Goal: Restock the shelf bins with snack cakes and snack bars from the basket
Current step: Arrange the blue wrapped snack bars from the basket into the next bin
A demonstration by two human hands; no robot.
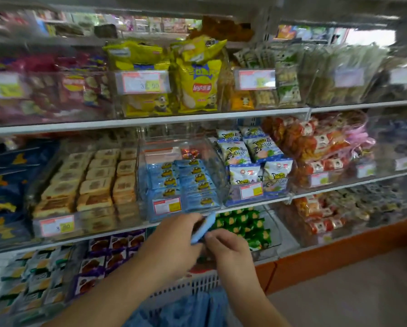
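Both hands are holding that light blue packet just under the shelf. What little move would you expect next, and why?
Probably a short lift up and forward into the clear bin of matching blue packets. The left hand and right hand both grip a light blue packet just below that bin, above the white basket, and the bin's back part looks unfilled.

left shelf bins (13,90) motion-blurred, price tags (142,82) unreadable, basket (193,286) mostly hidden behind forearms
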